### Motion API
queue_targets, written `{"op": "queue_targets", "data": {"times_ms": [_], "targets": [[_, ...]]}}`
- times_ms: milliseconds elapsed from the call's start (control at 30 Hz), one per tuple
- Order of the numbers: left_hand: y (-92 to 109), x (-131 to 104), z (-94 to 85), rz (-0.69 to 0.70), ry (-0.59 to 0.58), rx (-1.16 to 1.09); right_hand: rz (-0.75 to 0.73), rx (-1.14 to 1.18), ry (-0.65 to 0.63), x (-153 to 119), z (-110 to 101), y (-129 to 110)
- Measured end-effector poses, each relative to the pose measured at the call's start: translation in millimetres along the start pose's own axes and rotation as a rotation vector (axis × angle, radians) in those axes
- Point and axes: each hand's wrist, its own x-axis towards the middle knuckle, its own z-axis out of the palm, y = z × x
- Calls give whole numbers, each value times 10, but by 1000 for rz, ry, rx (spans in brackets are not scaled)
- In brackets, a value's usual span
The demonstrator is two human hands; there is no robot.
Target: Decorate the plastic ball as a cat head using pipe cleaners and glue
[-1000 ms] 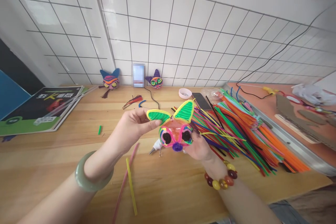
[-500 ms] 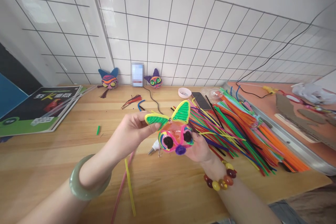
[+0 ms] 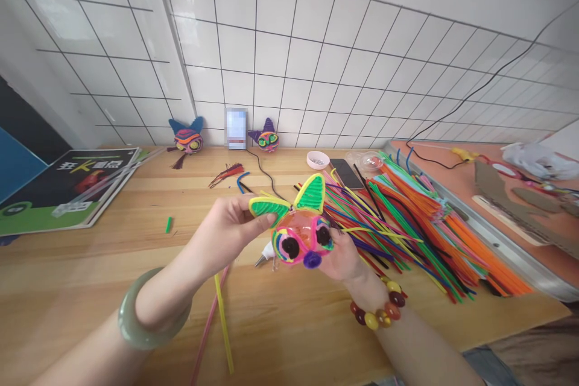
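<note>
A colourful animal head (image 3: 304, 224) with green and yellow ears, black eyes and a purple nose is held up over the table. My left hand (image 3: 235, 226) pinches its left-hand ear between thumb and fingers. Behind the right side of the head, my right hand (image 3: 344, 256) supports it, its fingers partly hidden. The white tip of a glue gun (image 3: 266, 253) shows on the table below the head. Two pipe cleaners, one yellow (image 3: 223, 322) and one pink (image 3: 207, 332), lie nearer to me.
Many coloured pipe cleaners (image 3: 407, 223) spread at the right, beside a dark phone (image 3: 347, 174) and a pink bowl (image 3: 318, 160). Two finished-looking heads (image 3: 187, 137) (image 3: 268, 137) and a lit phone (image 3: 236, 128) lean at the wall. A book (image 3: 67, 187) lies left.
</note>
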Motion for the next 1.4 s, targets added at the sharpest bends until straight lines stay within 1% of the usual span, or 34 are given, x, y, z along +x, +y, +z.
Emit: {"op": "queue_targets", "data": {"times_ms": [233, 467, 600, 800, 1000, 1167, 1300, 1400], "targets": [[-1, -8, -6, 17, -17, 2, -12, 138, -73, -2, 21, -32], [-15, 0, -23, 17, -45, -6, 2, 163, -39, 4, 23, -16], [-26, 1, -20, 24, -58, -13, -10, 201, -70, -3, 37, -33], [-49, -5, -44, 11, -85, -10, 24, 338, -118, -15, 41, -37], [-50, 0, -49, -6, -101, -26, 34, 340, -146, -10, -3, 21], [-38, 5, -37, -2, -108, -56, 43, 311, -123, -12, -2, 25], [-34, -3, -48, -2, -120, -32, 70, 265, -74, -17, 19, 1], [-35, 3, -54, -6, -115, -23, 71, 271, -59, -19, 31, -11]]}}
